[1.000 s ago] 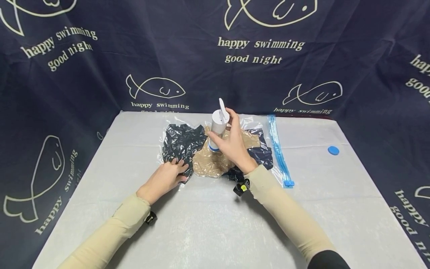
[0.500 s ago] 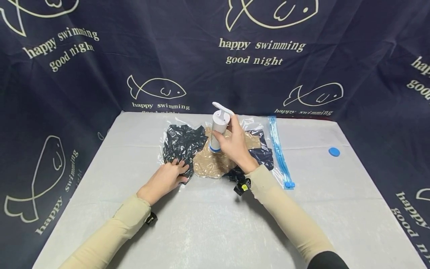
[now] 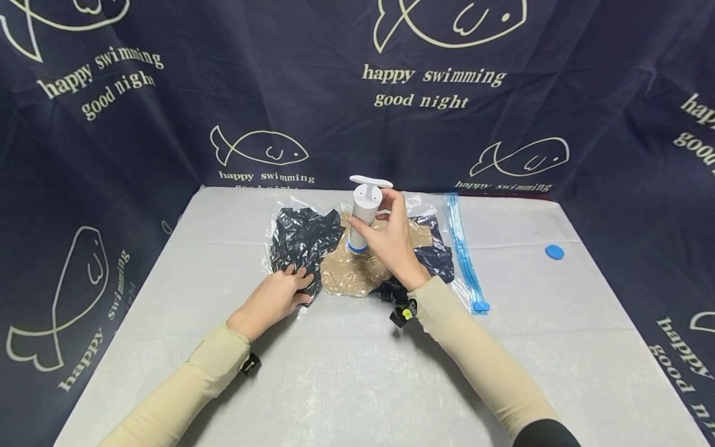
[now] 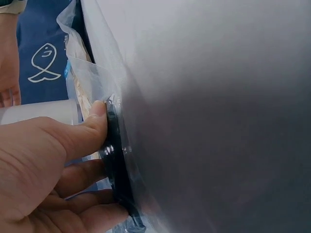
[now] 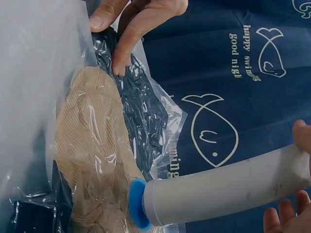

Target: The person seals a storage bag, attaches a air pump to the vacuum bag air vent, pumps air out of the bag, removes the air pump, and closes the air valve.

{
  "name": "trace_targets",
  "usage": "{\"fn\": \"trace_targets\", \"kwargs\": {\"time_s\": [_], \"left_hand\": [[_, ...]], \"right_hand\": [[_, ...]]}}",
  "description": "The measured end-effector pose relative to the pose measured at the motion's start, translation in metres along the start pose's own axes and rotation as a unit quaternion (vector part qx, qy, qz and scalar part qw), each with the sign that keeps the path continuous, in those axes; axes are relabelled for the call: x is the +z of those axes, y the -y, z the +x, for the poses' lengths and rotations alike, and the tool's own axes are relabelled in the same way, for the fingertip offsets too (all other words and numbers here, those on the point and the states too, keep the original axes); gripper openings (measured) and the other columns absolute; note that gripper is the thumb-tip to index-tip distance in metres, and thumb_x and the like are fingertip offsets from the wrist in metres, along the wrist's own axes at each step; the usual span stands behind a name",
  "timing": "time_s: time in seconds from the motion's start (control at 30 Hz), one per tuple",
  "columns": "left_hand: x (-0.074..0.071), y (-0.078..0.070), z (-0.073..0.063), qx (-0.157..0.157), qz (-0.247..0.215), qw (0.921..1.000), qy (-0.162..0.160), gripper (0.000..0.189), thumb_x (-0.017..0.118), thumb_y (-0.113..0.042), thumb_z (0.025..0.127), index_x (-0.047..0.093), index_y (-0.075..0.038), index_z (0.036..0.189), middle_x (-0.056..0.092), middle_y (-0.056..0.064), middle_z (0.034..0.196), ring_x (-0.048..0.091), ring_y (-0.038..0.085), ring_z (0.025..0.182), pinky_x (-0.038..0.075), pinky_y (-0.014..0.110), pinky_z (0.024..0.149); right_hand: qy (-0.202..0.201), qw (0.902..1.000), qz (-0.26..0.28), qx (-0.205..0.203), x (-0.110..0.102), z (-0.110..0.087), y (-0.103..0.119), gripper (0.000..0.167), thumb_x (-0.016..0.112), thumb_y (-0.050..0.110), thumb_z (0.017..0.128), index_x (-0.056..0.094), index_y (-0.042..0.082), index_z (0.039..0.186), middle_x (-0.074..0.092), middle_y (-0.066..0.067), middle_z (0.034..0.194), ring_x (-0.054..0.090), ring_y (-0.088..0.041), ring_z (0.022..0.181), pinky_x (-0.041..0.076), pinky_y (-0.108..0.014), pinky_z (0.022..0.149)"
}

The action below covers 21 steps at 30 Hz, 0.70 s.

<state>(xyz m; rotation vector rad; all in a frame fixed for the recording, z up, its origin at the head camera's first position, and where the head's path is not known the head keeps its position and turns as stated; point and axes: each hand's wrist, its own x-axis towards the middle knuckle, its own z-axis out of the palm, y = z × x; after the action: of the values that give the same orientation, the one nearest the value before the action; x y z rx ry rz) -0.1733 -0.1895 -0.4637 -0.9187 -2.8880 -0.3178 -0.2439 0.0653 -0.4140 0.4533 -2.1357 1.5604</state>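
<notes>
A clear vacuum storage bag [image 3: 459, 287] lies flat on the table, drawn tight over a tan garment [image 3: 347, 273] and dark garments [image 3: 304, 233]. On its blue valve [image 5: 138, 206] stands a white hand pump [image 3: 364, 214], slightly tilted, its T-handle low above the barrel. My right hand [image 3: 391, 242] grips the upper barrel, thumb on one side and fingers on the other. The left hand [image 3: 274, 295] rests on the bag's near left corner with fingers spread; in the left wrist view, its thumb and fingertips [image 4: 114, 213] touch the plastic.
A blue zip strip [image 3: 465, 254] with its slider [image 3: 480, 306] runs along the bag's right side. A round blue cap [image 3: 554, 252] lies farther right on the white table [image 3: 357, 379]. A dark printed curtain [image 3: 335, 99] hangs behind and at both sides.
The pump's handle has turned from pointing away to lying crosswise, and sits a little lower. My right fingers have shifted slightly around the barrel. The left hand and the bag have stayed put.
</notes>
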Motion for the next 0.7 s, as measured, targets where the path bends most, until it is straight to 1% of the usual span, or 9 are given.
{"fn": "trace_targets", "kwargs": {"time_s": [0.07, 0.17, 0.3, 0.37, 0.43, 0.53, 0.6, 0.63, 0.7], "left_hand": [[-0.003, 0.000, 0.001, -0.004, -0.008, 0.9999, 0.009, 0.050, 0.081, -0.028, 0.087, 0.070, 0.001, 0.126, 0.066, 0.029, 0.129, 0.065, 0.053, 0.114, 0.058, 0.051, 0.094], [-0.009, -0.002, 0.006, -0.031, -0.041, 0.9981, 0.032, 0.048, 0.081, -0.029, 0.088, 0.071, 0.000, 0.125, 0.069, 0.025, 0.126, 0.075, 0.037, 0.088, 0.063, 0.044, 0.081], [-0.017, -0.004, 0.021, -0.083, -0.069, 0.9935, 0.036, 0.047, 0.079, -0.037, 0.091, 0.073, -0.004, 0.124, 0.076, 0.017, 0.116, 0.067, 0.019, 0.061, 0.061, 0.040, 0.062], [-0.019, -0.005, 0.031, -0.099, -0.077, 0.9918, 0.021, 0.048, 0.077, -0.040, 0.092, 0.073, -0.005, 0.125, 0.076, 0.016, 0.115, 0.069, 0.017, 0.065, 0.063, 0.043, 0.066], [-0.018, -0.006, 0.042, -0.104, -0.095, 0.9900, 0.004, 0.051, 0.076, -0.038, 0.093, 0.070, -0.004, 0.130, 0.074, 0.016, 0.121, 0.073, 0.021, 0.073, 0.064, 0.044, 0.074], [-0.016, -0.010, 0.062, -0.100, -0.146, 0.9838, -0.028, 0.059, 0.077, -0.034, 0.093, 0.061, -0.003, 0.141, 0.067, 0.017, 0.136, 0.074, 0.031, 0.105, 0.058, 0.046, 0.097], [-0.013, -0.013, 0.076, -0.096, -0.211, 0.9713, -0.054, 0.066, 0.080, -0.028, 0.091, 0.055, -0.004, 0.147, 0.063, 0.018, 0.142, 0.068, 0.037, 0.120, 0.054, 0.047, 0.105], [-0.012, -0.015, 0.082, -0.094, -0.249, 0.9618, -0.063, 0.070, 0.081, -0.026, 0.090, 0.052, -0.005, 0.150, 0.061, 0.019, 0.144, 0.063, 0.039, 0.126, 0.053, 0.048, 0.106], [-0.011, -0.020, 0.093, -0.089, -0.327, 0.9375, -0.076, 0.076, 0.083, -0.021, 0.089, 0.046, -0.006, 0.154, 0.057, 0.021, 0.148, 0.059, 0.043, 0.131, 0.053, 0.049, 0.106]], "right_hand": [[0.000, 1.0000, -0.001, -0.004, 0.000, 0.000, 0.000, 0.067, 0.087, 0.014, 0.083, 0.045, -0.001, 0.133, 0.054, -0.016, 0.118, 0.053, -0.026, 0.101, 0.052, -0.048, 0.086], [0.007, 1.0000, 0.000, -0.006, 0.000, 0.001, 0.000, 0.065, 0.087, 0.012, 0.083, 0.046, -0.002, 0.132, 0.054, -0.017, 0.116, 0.054, -0.026, 0.099, 0.054, -0.048, 0.084], [0.027, 0.9996, -0.007, -0.003, -0.002, 0.003, 0.001, 0.066, 0.087, 0.010, 0.083, 0.046, -0.001, 0.134, 0.057, -0.016, 0.118, 0.058, -0.028, 0.099, 0.056, -0.045, 0.086], [0.043, 0.9990, -0.013, 0.001, -0.005, 0.005, 0.002, 0.066, 0.085, 0.010, 0.084, 0.045, -0.001, 0.136, 0.057, -0.017, 0.120, 0.060, -0.029, 0.102, 0.057, -0.043, 0.088], [0.060, 0.9981, -0.014, 0.008, -0.008, 0.006, 0.004, 0.066, 0.084, 0.007, 0.085, 0.044, 0.000, 0.137, 0.058, -0.018, 0.121, 0.061, -0.030, 0.104, 0.057, -0.043, 0.091], [0.086, 0.9961, -0.013, 0.016, -0.013, 0.008, 0.006, 0.066, 0.081, 0.003, 0.086, 0.043, 0.000, 0.139, 0.058, -0.019, 0.123, 0.061, -0.033, 0.108, 0.057, -0.044, 0.095], [0.100, 0.9948, -0.010, 0.017, -0.016, 0.010, 0.005, 0.066, 0.080, 0.001, 0.087, 0.042, -0.001, 0.140, 0.058, -0.020, 0.126, 0.061, -0.034, 0.111, 0.056, -0.045, 0.097], [0.106, 0.9942, -0.011, 0.015, -0.018, 0.010, 0.004, 0.066, 0.080, 0.001, 0.087, 0.042, -0.001, 0.140, 0.058, -0.020, 0.127, 0.061, -0.034, 0.112, 0.056, -0.045, 0.098], [0.114, 0.9934, -0.009, 0.011, -0.020, 0.012, 0.003, 0.066, 0.079, 0.001, 0.087, 0.042, -0.001, 0.141, 0.058, -0.020, 0.129, 0.061, -0.035, 0.115, 0.056, -0.045, 0.100]]}}
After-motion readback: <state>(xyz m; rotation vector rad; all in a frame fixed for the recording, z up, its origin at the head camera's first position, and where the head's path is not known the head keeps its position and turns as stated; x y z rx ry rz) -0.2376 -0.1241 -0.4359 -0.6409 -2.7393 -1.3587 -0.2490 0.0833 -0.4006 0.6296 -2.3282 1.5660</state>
